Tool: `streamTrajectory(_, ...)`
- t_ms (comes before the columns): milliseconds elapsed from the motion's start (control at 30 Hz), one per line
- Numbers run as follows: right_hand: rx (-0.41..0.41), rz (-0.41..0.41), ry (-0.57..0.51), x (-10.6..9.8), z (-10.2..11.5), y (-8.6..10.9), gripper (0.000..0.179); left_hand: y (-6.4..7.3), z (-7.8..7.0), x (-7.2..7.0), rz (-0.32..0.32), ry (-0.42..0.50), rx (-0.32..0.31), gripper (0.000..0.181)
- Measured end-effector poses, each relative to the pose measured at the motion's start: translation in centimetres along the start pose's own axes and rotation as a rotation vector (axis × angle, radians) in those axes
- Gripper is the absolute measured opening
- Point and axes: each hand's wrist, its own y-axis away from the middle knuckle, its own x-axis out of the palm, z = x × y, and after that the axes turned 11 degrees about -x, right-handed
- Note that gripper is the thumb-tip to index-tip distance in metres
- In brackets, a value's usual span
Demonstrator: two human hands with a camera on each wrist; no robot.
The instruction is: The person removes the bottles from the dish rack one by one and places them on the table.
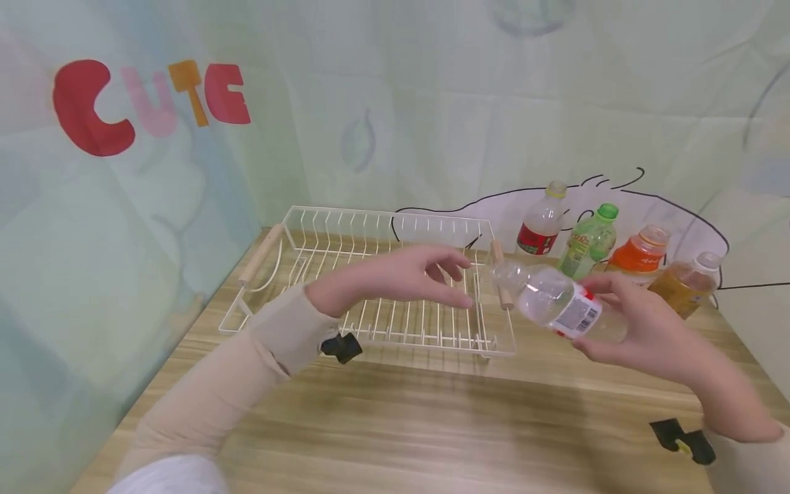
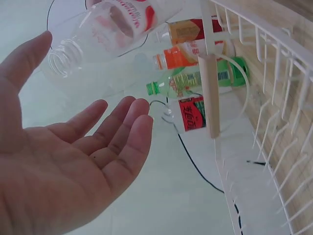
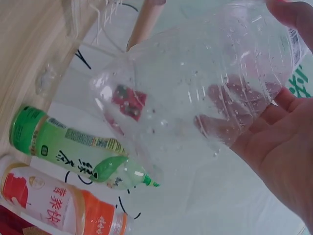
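My right hand [image 1: 648,329] grips a clear plastic bottle [image 1: 546,298] with a white and red label, tilted so its uncapped neck points left toward the rack. In the right wrist view the clear bottle [image 3: 195,83] shows its base, with water drops on the wall and my fingers behind it. My left hand [image 1: 420,274] hovers over the white wire dish rack [image 1: 395,336], fingers spread and slightly bent, holding nothing. From the left wrist, the bottle's open mouth is close to the left thumb, and the left palm [image 2: 63,166] faces it.
Several bottles stand behind at right: one with a red label [image 1: 537,237], a green one [image 1: 589,240], an orange-topped one [image 1: 642,250] and an amber one [image 1: 688,285]. The rack has wooden handles [image 1: 262,254]. A printed cloth [image 1: 401,103] hangs behind the wooden table [image 1: 395,425].
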Motion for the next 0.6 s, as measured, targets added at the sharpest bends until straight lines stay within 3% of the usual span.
streamTrajectory(433, -0.007, -0.253, -0.052, -0.7, -2.8, 0.4, 0.085, 3.4, 3.9, -3.2, -0.146, 0.052, -0.108, 0.060)
streamTrajectory(600, 0.097, -0.282, -0.126, -0.4, -3.3, 0.5, 0.086, 3.9, 5.7, -3.8, -0.218, 0.039, -0.133, 0.062)
